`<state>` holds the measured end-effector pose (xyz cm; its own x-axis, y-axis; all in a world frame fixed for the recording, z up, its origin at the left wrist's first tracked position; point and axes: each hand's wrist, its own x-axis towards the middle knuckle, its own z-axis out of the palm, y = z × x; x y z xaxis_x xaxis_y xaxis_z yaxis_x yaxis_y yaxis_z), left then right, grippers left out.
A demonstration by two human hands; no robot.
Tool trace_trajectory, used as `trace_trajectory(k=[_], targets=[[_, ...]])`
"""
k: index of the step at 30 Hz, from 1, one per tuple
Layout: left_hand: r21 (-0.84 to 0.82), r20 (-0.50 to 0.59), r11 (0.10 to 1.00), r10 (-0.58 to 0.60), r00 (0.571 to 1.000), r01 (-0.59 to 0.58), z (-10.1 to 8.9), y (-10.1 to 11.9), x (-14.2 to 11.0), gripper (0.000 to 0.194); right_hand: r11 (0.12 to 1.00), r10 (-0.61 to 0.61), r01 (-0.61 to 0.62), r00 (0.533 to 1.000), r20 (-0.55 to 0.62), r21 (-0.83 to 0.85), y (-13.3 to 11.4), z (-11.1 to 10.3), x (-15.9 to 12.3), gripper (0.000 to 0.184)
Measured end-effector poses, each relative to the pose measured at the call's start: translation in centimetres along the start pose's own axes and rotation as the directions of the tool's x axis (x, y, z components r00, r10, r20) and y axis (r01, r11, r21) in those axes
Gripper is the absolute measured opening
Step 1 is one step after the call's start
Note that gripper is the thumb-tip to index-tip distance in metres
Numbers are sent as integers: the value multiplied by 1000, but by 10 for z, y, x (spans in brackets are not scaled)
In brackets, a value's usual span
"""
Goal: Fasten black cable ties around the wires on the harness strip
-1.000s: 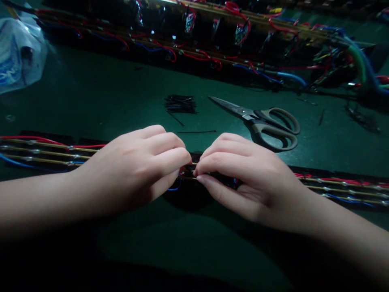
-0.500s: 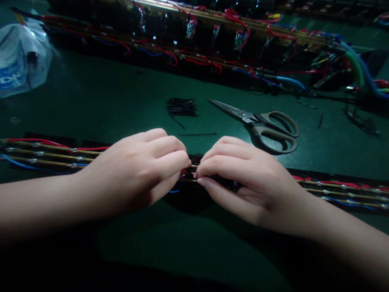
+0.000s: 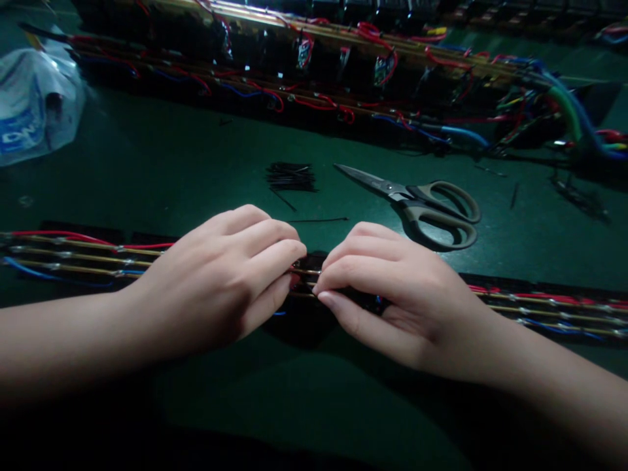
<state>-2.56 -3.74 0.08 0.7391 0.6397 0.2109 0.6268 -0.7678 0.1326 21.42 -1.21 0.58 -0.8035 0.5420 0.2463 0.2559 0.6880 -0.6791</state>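
Observation:
A long wired strip (image 3: pixel 73 252) with red and blue wires and brass-coloured rails lies across the green table from left to right. My left hand (image 3: pixel 230 275) and my right hand (image 3: pixel 392 294) meet over its middle, fingers curled and pinching the strip's wires where the two hands almost touch. The exact piece between the fingertips is hidden. A single thin black piece (image 3: pixel 318 220) lies just beyond my hands.
Scissors (image 3: pixel 422 203) lie open-handled behind my right hand. A small pile of black ties (image 3: pixel 290 176) sits beyond my left hand. More wired strips (image 3: pixel 343 72) line the back. A plastic bag (image 3: pixel 34 104) rests at far left on the green table (image 3: pixel 161 170).
Both hands stay pinched on the strip's middle; the fingertips have shifted only slightly. The view has tilted a little.

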Motion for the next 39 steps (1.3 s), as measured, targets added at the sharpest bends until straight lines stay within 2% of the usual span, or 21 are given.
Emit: trace_trajectory(k=[9, 14, 18, 21, 24, 26, 33, 39], targets=[[57, 20, 997, -56, 998, 55, 6, 3, -4, 41, 1000, -13, 13, 1000, -10, 2, 0, 0, 0, 21], [59, 31, 996, -66, 997, 64, 7, 3, -3, 43, 1000, -13, 14, 1000, -22, 23, 1, 0, 0, 20], [79, 53, 994, -82, 995, 78, 7, 4, -2, 44, 997, 39, -35, 998, -44, 74, 0, -3, -1, 18], [72, 56, 995, -74, 996, 70, 7, 3, -2, 45, 991, 25, -20, 999, -32, 130, -3, -5, -3, 31], [71, 39, 995, -67, 997, 64, 8, 3, -2, 44, 987, -30, 23, 999, 38, 161, -5, -3, -5, 40], [81, 34, 995, -60, 998, 57, 9, 4, -1, 44, 986, -42, 29, 996, 74, 166, -5, -1, -6, 40], [80, 11, 995, -56, 998, 55, 4, 6, -3, 42, 982, -86, 70, 993, 83, 177, -3, 3, -6, 36], [75, 108, 997, -36, 993, 28, -1, -5, -5, 53, 988, -76, 62, 993, 93, 142, -2, 3, -9, 33]])
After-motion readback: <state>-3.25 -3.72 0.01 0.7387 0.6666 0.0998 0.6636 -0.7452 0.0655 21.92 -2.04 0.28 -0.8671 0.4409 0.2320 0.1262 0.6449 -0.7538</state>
